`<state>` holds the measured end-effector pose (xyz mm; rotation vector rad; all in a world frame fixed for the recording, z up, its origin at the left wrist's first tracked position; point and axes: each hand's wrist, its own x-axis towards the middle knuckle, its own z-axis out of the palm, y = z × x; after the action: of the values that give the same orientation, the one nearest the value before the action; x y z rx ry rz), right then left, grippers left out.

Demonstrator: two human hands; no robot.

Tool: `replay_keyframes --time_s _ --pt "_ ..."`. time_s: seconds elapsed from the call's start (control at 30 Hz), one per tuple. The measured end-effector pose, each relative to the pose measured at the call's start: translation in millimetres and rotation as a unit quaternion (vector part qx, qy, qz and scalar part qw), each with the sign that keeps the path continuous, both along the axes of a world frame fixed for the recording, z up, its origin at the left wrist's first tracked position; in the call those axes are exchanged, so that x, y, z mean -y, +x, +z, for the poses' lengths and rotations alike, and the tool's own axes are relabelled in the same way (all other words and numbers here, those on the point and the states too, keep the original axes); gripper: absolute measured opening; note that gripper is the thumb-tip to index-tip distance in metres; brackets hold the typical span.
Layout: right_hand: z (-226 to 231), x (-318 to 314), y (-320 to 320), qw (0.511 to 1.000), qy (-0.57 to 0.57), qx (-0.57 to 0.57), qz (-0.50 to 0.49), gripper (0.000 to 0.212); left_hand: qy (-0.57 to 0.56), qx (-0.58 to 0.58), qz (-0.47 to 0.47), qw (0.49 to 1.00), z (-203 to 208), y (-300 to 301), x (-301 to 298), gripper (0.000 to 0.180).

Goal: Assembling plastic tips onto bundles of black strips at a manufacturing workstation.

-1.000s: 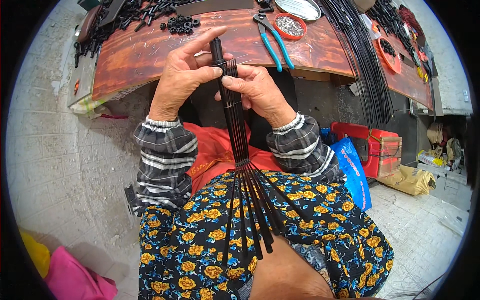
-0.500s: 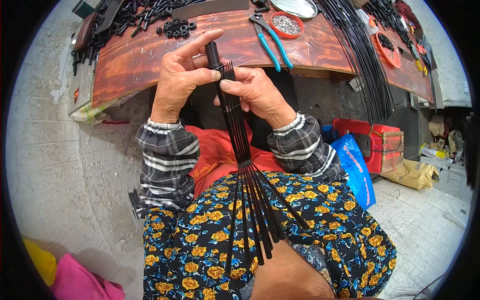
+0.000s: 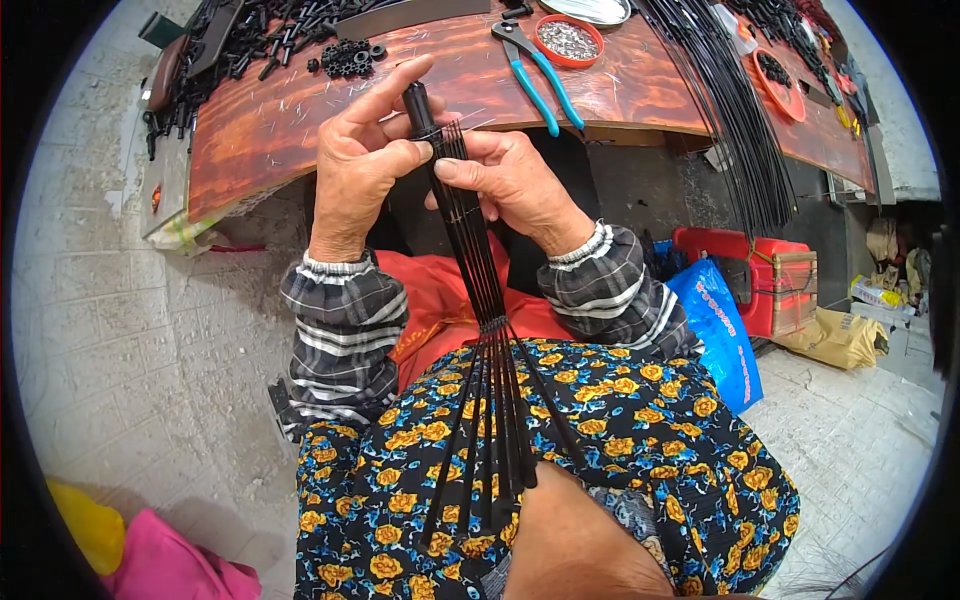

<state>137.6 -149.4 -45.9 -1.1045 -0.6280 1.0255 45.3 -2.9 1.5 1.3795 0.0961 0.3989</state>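
A black umbrella frame [image 3: 468, 245] slants down between my hands, its thin ribs gathered at a tie in the middle and fanning out over my flowered lap. My left hand [image 3: 352, 170] is closed around the black tubular hub [image 3: 421, 112] at the top, thumb pressed on its collar and index finger raised past its end. Just to the right, my right hand [image 3: 520, 185] pinches the upper ribs between thumb and fingers. Several thin rib tips stick up beside the hub. The right fingertips are partly hidden behind the ribs.
Blue-handled pliers [image 3: 540, 80] lie on the wooden table [image 3: 250, 140] beside a red dish of small metal parts [image 3: 570, 42]. Black rings [image 3: 348, 60] sit at the left. Long black ribs [image 3: 725, 130] hang over the edge. A red stool [image 3: 790, 280] and blue bag [image 3: 715, 330] stand at right.
The lower rib ends have swung left and drawn closer together. Both hands keep nearly the same grip at the top, and the whole view has shifted slightly.
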Motion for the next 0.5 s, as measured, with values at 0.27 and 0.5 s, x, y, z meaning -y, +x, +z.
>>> replay_keyframes --time_s 0.27,0.5 --pt "-4.1 -1.4 0.9 1.000 0.015 -0.022 0.016 0.030 0.008 0.012 -0.061 0.998 -5.0 0.4 -16.9 0.064" --pt "4.1 1.0 -0.6 0.999 0.034 0.002 0.033 0.033 -0.036 0.094 -0.140 0.985 -34.3 11.8 -31.1 0.068"
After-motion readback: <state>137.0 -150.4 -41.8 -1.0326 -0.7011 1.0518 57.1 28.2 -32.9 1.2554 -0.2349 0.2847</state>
